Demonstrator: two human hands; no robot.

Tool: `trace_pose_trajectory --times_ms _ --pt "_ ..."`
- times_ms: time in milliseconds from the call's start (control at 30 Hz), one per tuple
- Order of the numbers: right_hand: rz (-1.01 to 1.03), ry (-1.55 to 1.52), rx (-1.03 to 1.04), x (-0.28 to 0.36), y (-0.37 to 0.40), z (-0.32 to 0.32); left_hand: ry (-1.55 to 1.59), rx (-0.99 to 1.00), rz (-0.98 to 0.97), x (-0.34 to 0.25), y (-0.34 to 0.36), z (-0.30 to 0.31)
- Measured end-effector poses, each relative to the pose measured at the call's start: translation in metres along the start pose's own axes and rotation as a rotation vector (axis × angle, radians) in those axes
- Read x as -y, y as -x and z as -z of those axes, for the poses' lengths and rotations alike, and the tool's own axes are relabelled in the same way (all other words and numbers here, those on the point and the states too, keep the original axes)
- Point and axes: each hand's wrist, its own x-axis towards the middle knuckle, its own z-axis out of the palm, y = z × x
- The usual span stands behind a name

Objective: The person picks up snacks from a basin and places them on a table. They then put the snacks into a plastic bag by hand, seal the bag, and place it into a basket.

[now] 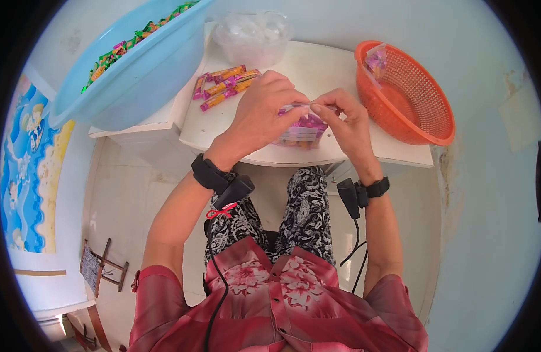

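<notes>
A clear plastic bag [299,136] with purple-wrapped sweets inside stands near the front edge of the white table. My left hand [267,108] pinches the bag's top edge from the left. On the other side, my right hand [348,120] has thumb and finger closed on the same top edge. The bag's body hangs below my fingers, partly hidden by them. Several loose purple and orange wrapped sweets [223,87] lie on the table just behind and left of my left hand.
A large blue basin [147,76] of green-wrapped sweets is at the upper left. An orange basket [399,111] holding a small filled bag [376,61] stands at the right. Behind, a clear container [253,41] rests on the white table [335,61]. Cables hang from both wrists.
</notes>
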Motion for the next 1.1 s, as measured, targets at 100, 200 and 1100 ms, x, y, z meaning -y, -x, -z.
trace_pose_trajectory --times_ms 100,200,1100 --pt "-0.009 0.013 -0.012 -0.001 0.001 0.003 -0.010 -0.047 -0.022 0.003 -0.005 -0.004" --pt "-0.013 0.018 -0.009 0.002 0.003 0.003 -0.032 -0.023 -0.030 0.002 -0.003 -0.001" --pt "-0.057 0.145 0.044 -0.026 0.007 0.018 -0.058 -0.251 -0.146 0.057 0.019 -0.022"
